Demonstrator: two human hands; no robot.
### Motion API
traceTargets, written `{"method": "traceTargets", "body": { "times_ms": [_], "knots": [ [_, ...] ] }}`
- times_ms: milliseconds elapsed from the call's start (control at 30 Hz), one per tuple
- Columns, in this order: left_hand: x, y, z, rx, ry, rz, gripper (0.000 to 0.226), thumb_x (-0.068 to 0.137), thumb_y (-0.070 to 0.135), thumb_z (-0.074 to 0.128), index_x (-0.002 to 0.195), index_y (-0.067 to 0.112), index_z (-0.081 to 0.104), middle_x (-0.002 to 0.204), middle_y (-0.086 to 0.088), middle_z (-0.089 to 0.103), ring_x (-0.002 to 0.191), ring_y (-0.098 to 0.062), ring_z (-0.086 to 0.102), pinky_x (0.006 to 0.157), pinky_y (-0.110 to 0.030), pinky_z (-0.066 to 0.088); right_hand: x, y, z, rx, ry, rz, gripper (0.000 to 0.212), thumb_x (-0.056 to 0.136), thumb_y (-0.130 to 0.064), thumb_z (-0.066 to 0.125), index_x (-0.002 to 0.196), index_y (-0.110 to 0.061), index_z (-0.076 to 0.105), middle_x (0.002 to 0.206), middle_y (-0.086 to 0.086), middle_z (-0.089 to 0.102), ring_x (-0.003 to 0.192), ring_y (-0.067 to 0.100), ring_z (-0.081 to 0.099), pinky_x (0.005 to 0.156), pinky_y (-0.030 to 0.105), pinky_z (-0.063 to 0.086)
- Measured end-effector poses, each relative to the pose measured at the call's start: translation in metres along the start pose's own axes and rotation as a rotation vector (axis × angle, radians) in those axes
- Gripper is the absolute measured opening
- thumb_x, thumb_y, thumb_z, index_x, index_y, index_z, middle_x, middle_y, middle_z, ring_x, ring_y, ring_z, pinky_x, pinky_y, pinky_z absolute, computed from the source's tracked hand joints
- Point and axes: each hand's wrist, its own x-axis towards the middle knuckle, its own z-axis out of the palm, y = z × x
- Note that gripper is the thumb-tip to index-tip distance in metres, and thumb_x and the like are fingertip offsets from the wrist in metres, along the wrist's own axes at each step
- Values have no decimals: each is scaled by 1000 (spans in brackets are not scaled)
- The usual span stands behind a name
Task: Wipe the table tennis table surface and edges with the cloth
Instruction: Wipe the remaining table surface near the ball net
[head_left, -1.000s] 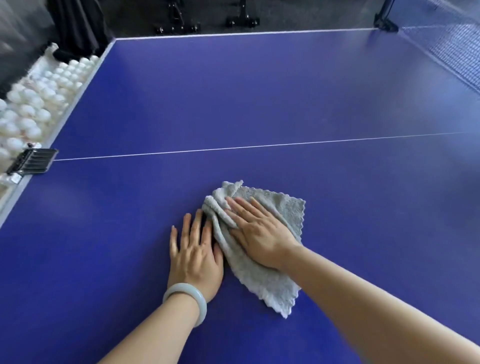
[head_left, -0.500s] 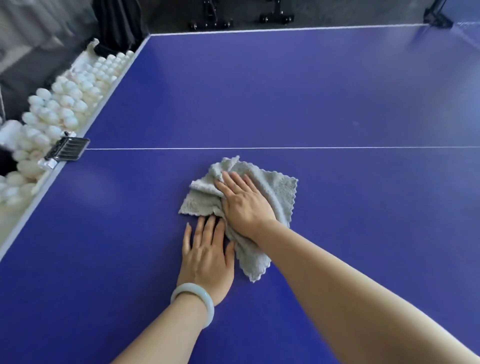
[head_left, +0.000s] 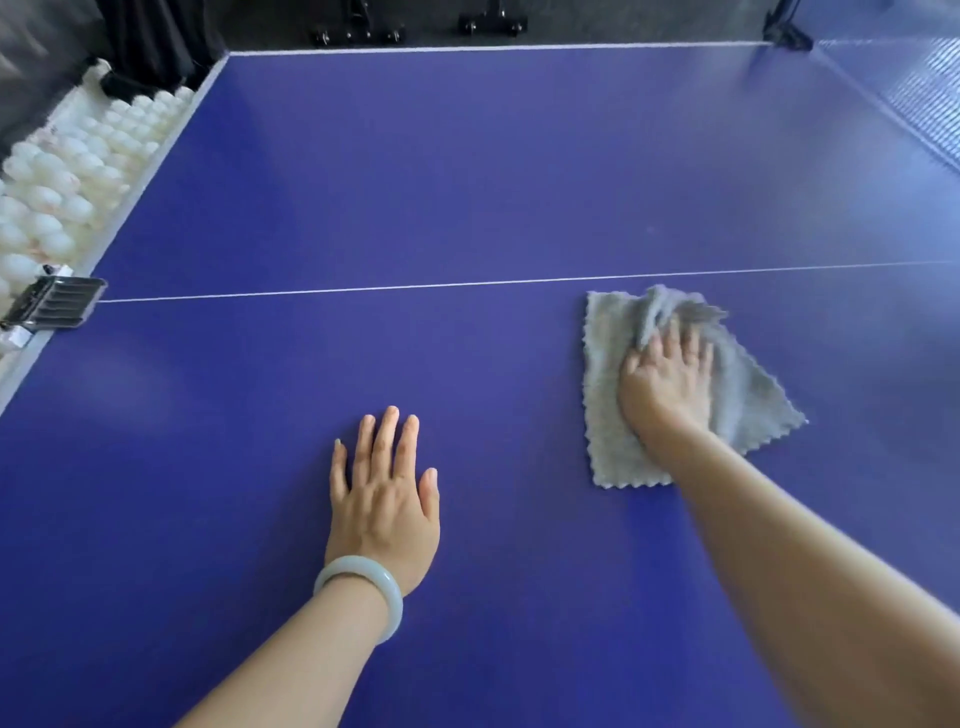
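Pressing flat on the grey cloth (head_left: 602, 431), the right hand (head_left: 667, 387) now sits well apart from the left hand (head_left: 384, 496), no longer just beside it. The 2 hands keep fingers straight, gripping nothing; the grey cloth lies just before the white line (head_left: 363, 291) on the blue table (head_left: 467, 156).

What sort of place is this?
Probably a table tennis practice room: a blue table with white lines, a net at its right, and many white balls massed beside its left edge.
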Motion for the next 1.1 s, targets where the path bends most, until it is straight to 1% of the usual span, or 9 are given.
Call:
{"method": "traceTargets", "body": {
  "times_ms": [100,200,267,400,533,633,767,867,1100],
  "knots": [
    [0,1,-1,-22,-5,-4,59,101,38,29,156,19,25,164,-1,16,152,-22,10,123,-49,8,-106,-54,39,12,-32,-439,58,104,-35,26,159,-19,21,168,4,13,156,22,0,125,41,-6],
    [1,-2,1,-40,10,15,58,101,33,38,156,19,25,165,-1,15,152,-22,10,123,-48,5,-164,-16,34,40,-109,-721,54,107,-37,22,159,-23,24,167,-4,13,155,13,0,126,36,-3],
    [0,-3,0,-45,10,17,58,102,37,32,156,20,22,165,-1,15,152,-23,10,123,-48,5,-160,65,8,-23,-21,-591,53,108,-34,26,160,-25,20,167,-7,10,154,9,-3,126,35,-1],
    [-2,0,-1,-10,-6,38,56,104,36,28,156,16,22,164,-6,16,152,-28,10,123,-50,7,-143,237,-54,-36,57,109,58,106,-35,21,161,-22,7,168,-2,1,154,11,-4,126,38,1],
    [-12,15,-11,-28,-1,78,52,104,28,36,152,8,34,161,-12,24,150,-33,16,121,-51,12,-138,252,-57,-65,49,366,62,105,-37,20,161,-13,9,168,4,3,155,19,-1,126,37,-4],
    [-30,49,-15,-40,-4,173,53,104,30,36,154,13,29,163,-8,20,152,-27,12,122,-49,8,-156,199,-42,-66,37,330,62,105,-31,25,160,-9,9,168,8,0,155,23,-3,125,40,-5],
    [-56,106,-10,-81,-48,229,53,106,25,28,157,19,17,165,-1,9,153,-19,1,123,-45,4,-259,86,10,11,68,-205,63,102,-37,30,160,-17,16,167,3,7,155,21,-1,125,42,-3],
    [-78,130,-5,-112,-59,240,53,106,18,30,157,18,17,165,-2,8,153,-19,1,123,-43,5,-300,86,9,67,-71,-547,55,104,-39,36,156,-23,32,165,-2,22,155,19,13,124,39,8],
    [-159,171,22,19,-86,290,60,104,35,21,158,16,2,166,-5,-6,152,-22,-8,123,-46,1,-196,276,-64,-40,-4,-52,58,105,-34,26,160,-26,11,168,-5,2,154,11,-2,125,31,-8]
  ]
}}
